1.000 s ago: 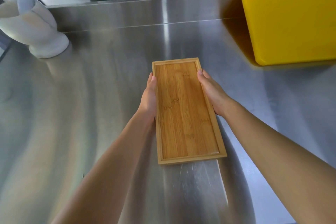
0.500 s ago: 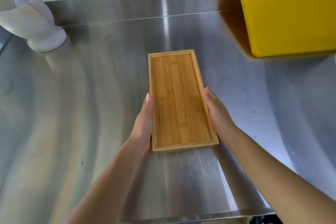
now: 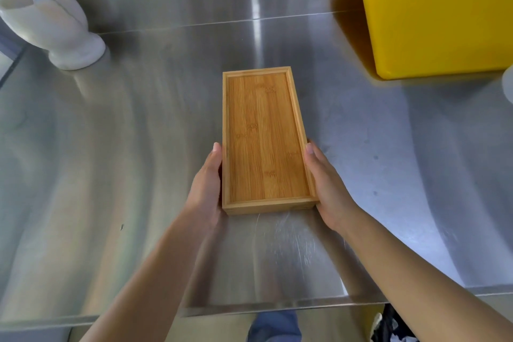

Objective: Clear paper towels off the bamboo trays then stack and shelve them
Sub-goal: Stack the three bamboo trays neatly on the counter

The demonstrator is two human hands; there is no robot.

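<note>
Clearly the stacking is done: left of the trays (image 3: 265,139) sits a white holder (image 3: 52,28), well apart, and the left hand (image 3: 206,189) presses flat, fingers together, against the stack's near left side. At its right side the right hand (image 3: 329,189) does likewise (no paper towels in sight). A yellow board (image 3: 438,11) lies beyond. Shelving seems next, which calls for a level two-handed lift.

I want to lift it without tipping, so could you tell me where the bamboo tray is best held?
Probably by its two long side walls near the close end, one hand from each side, as the left hand and right hand do now. The tray is narrow and lies lengthwise away from the person on the steel counter, so its straight raised rim gives flat faces to press.
</note>
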